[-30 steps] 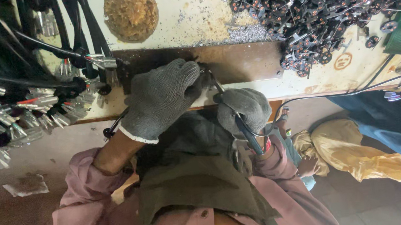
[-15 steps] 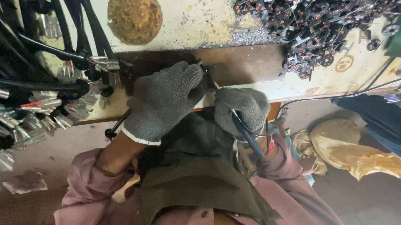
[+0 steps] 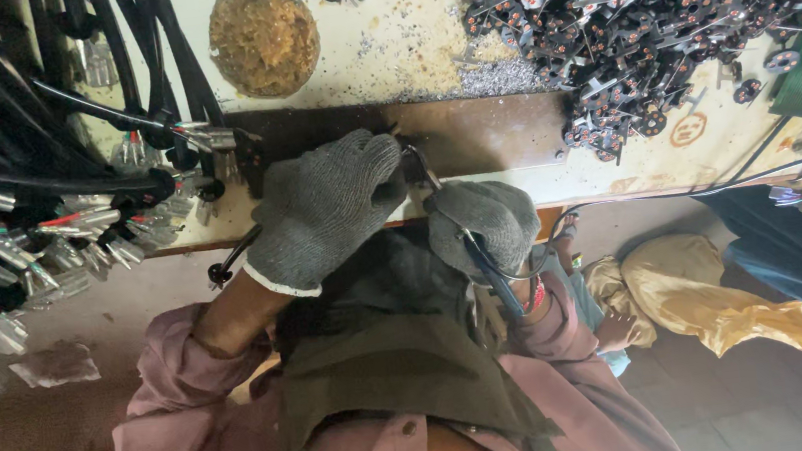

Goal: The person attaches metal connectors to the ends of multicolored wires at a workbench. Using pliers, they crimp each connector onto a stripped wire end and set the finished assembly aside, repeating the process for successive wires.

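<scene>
Grey-gloved left hand point(image 3: 324, 209) curled over the brown bench plate point(image 3: 491, 130), right hand point(image 3: 483, 224) closed on a blue-handled tool point(image 3: 487, 271) — pile of black metal parts point(image 3: 658, 5) beyond, cable bundle point(image 3: 24, 188) alongside

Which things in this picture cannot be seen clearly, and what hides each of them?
- Head view: the small part between the left hand and right hand is covered by the grey gloves.
- The tool in the right hand: its working end is hidden behind the glove.
- The black cables run out past the left and top edges.
- The pile of black metal parts is cut by the top edge; single pieces are too small to tell.
</scene>
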Demonstrator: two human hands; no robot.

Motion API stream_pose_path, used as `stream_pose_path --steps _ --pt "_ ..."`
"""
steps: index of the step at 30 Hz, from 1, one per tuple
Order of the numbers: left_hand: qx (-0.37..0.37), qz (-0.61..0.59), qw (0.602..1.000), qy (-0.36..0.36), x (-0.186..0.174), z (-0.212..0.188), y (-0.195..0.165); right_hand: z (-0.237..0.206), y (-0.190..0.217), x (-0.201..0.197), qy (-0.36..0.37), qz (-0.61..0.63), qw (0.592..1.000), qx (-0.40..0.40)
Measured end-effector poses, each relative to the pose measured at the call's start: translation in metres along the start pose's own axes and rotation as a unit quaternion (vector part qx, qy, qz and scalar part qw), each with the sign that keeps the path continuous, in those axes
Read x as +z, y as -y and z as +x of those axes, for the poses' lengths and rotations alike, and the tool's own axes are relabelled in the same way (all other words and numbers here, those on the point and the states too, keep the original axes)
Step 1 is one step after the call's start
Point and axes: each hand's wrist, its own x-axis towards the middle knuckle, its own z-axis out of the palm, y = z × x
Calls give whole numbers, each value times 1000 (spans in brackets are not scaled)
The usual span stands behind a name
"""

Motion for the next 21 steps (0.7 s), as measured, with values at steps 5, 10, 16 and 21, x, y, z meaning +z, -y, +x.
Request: stream_pose_path --steps 5,10,16,21 --pt "-18 5 999 44 -2 -1 0 3 6 -5 42 -11 999 16" --pt "5 10 1000 11 -3 2 -1 7 6 -5 40 -39 998 5" --pt "23 -24 997 -64 -8 0 -6 -3 8 -16 -110 221 954 168" --pt "-23 10 999 -34 -18 -7 -10 -14 11 -30 -180 251 947 91"
